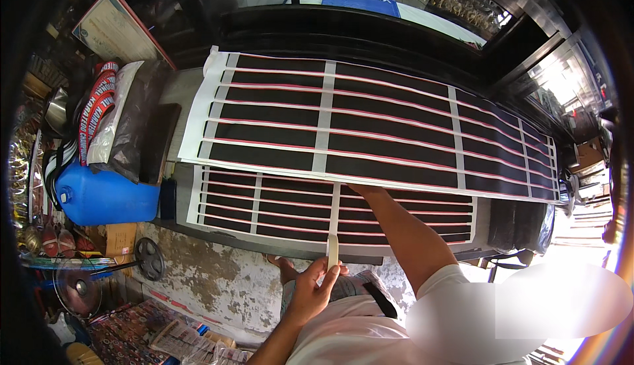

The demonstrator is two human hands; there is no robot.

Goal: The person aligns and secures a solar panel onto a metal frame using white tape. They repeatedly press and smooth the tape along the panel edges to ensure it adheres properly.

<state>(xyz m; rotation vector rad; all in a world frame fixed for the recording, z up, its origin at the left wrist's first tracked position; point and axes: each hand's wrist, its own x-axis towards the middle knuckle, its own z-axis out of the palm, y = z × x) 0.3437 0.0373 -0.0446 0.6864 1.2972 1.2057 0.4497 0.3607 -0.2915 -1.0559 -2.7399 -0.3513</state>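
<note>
My left hand [313, 290] is closed around a roll of pale tape [332, 254] at the table's near edge. From the roll, a light strip [335, 208] runs across the lower striped sheet [294, 204], which has black bands, thin red-and-white lines and grey cross strips. A larger sheet [389, 124] of the same pattern lies farther back and overlaps the lower one. My right forearm [413, 233] reaches over the lower sheet, and my right hand [364, 190] passes beneath the near edge of the larger sheet. Its fingers are hidden there.
On the left stand a blue plastic can [109, 193], a filled plastic bag [135, 124], red printed ribbon [99, 104] and a framed certificate [122, 28]. Black wrapped bundles [515, 225] sit at the table's right end. A dark-framed glass partition borders the back. A fan [78, 286] stands lower left.
</note>
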